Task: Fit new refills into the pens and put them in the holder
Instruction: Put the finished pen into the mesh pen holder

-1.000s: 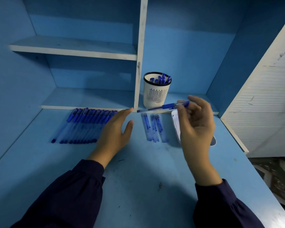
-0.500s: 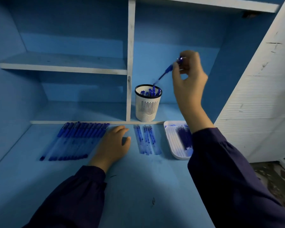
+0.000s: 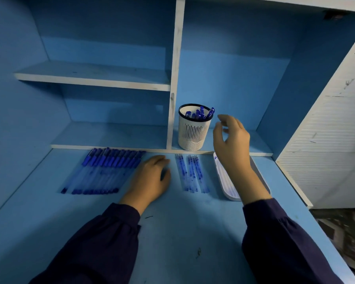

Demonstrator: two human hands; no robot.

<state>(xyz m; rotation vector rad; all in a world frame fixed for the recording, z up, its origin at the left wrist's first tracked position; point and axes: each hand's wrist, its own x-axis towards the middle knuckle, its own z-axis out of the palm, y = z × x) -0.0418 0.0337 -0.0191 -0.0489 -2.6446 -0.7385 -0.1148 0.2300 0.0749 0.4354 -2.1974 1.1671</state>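
Desk (image 3: 172, 232): flat, painted blue, scuffed. Left hand (image 3: 150, 177) is laid on it, fingers relaxed, nothing held, between the row of pens (image 3: 105, 171) and the refills (image 3: 193, 173).

Pens: slim clear barrels with blue caps, packed side by side. Refills: thin clear tubes lying loose and parallel.

White tray (image 3: 221, 175): ribbed, with rounded corners, partly hidden by the right forearm.

Right hand (image 3: 232, 138) is held in the air just right of the holder (image 3: 193, 132), fingers loosely spread, empty.

Holder: white slotted plastic cup with a dark rim, several finished pens (image 3: 201, 113) stood in it.

Next step, as judged: one barrel should be pinched mid-length so its neighbours aren't rolled. The refill should be fed in straight, since the tube probably flexes.
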